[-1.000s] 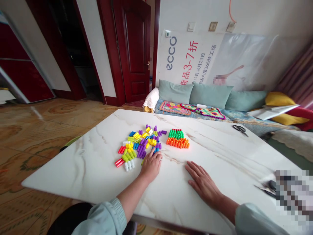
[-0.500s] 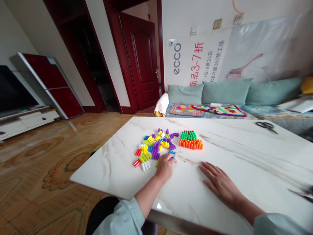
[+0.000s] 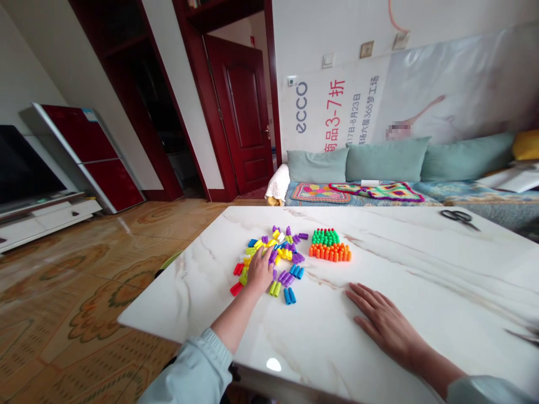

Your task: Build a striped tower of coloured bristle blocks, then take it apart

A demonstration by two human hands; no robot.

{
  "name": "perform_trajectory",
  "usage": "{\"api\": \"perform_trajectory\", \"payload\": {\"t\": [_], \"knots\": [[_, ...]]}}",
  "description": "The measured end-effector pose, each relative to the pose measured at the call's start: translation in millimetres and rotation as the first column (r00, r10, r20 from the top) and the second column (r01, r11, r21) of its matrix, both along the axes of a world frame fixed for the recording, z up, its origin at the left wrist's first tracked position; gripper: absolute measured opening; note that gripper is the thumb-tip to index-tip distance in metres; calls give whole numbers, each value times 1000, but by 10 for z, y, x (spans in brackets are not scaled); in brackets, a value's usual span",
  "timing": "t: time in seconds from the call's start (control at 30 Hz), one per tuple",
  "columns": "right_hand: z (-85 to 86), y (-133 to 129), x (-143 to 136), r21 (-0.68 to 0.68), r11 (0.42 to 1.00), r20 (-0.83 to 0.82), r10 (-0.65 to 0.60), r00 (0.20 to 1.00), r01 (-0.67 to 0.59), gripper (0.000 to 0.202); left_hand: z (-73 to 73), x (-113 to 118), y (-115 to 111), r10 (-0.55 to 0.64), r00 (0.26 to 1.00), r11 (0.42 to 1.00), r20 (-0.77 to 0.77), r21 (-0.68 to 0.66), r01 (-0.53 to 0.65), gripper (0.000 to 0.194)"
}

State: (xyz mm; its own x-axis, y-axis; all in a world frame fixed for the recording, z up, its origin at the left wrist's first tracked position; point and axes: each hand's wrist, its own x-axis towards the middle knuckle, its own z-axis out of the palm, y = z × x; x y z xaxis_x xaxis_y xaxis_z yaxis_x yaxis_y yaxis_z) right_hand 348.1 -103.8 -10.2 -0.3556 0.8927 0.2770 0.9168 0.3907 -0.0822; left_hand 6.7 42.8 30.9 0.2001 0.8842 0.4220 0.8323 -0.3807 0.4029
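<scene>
Head view shows a scattered group of small plastic pieces [image 3: 286, 278] near the centre of the frame, on a white marbled table [image 3: 311, 348]. They look like short, smooth tubes, and many lie side by side in little rows of one colour: purple, yellow, lime green, blue, red and white. Two blue pieces [image 3: 289, 295] lie at the lower edge of the group, and a lime green pair [image 3: 275, 289] is near them, a little to the upper left. The left hand [image 3: 260, 271] reaches over the left part of the group with its fingers among the pieces; whether it grips one of them cannot be told. Just right of the group there is a tidy block, with orange pieces [image 3: 330, 254] in front, green pieces [image 3: 325, 238] behind them and some red at the back. The right hand [image 3: 382, 315], in the lower right of the frame, rests flat on the table, its fingers stretched out.
</scene>
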Motion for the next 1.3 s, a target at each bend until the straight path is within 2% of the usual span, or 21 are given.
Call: {"api": "perform_trajectory", "payload": {"t": [0.1, 0.2, 0.33, 0.63, 0.83, 1.0, 1.1, 1.2, 1.27, 1.3], "knots": [[3, -7, -6, -6, 1000, -2, -5, 1000, 5, 54, -97, -2, 146, -63, 997, 994, -36, -94, 59, 55], [3, -9, -12, -23, 1000, 7, -9, 1000, 9, 55, -173, 37, 174, -50, 998, 997, -36, -65, 48, 48], [3, -7, -14, -31, 999, 2, -8, 1000, 8, 55, -213, 66, 133, -4, 994, 999, 112, 41, -1, 41], [18, -22, -7, -37, 999, -17, -19, 1000, 19, 54, -189, 11, 117, 58, 951, 996, 303, 51, -77, 17], [102, -14, -143, -18, 998, -3, -67, 998, 66, 48, -258, -13, 134, 166, 880, 984, 445, -21, -175, 28], [108, 29, -438, 76, 972, 13, -223, 975, 222, 41, -248, -33, 146, 124, 855, 992, 503, -49, -115, 25], [94, 43, -528, 135, 959, 20, -253, 967, 248, 39, -196, -19, 158, 104, 826, 995, 555, -57, -87, 24], [117, 38, -543, 128, 957, -1, -260, 965, 258, 37, -114, 123, 127, 75, 790, 997, 609, -65, -45, 24], [146, 29, -541, 111, 962, -19, -251, 968, 251, 37, -61, 322, 53, 32, 712, 995, 701, -90, 43, 26], [159, 24, -541, 107, 963, -27, -247, 969, 249, 37, -41, 445, 1, 7, 623, 985, 782, -112, 130, 30]]}}
